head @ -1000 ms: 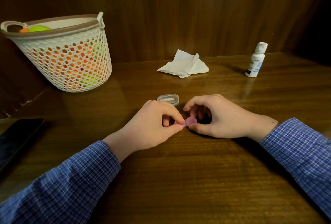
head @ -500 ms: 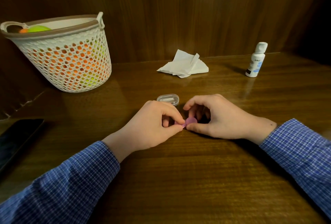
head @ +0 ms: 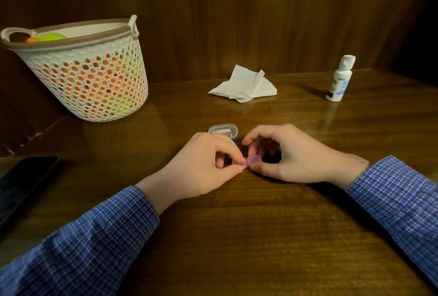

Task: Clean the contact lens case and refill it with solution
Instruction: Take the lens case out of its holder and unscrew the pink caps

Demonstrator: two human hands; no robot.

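Note:
A small pink contact lens case (head: 253, 160) sits low over the wooden table (head: 237, 236) between both hands. My left hand (head: 201, 167) pinches its left end with thumb and forefinger. My right hand (head: 289, 153) curls round its right side, thumb and fingers on the round pink cap. Most of the case is hidden by the fingers. A white solution bottle (head: 340, 78) with a closed cap stands upright at the back right. A crumpled white tissue (head: 244, 85) lies at the back centre.
A small clear plastic box (head: 223, 130) lies just behind the hands. A white mesh basket (head: 90, 70) with orange and green items stands at the back left. A dark phone (head: 21, 184) lies at the left edge. A wood-panel wall closes the back.
Hardly anything has moved; both hands stay on the pink case, and the right hand's fingers have shifted slightly round the cap.

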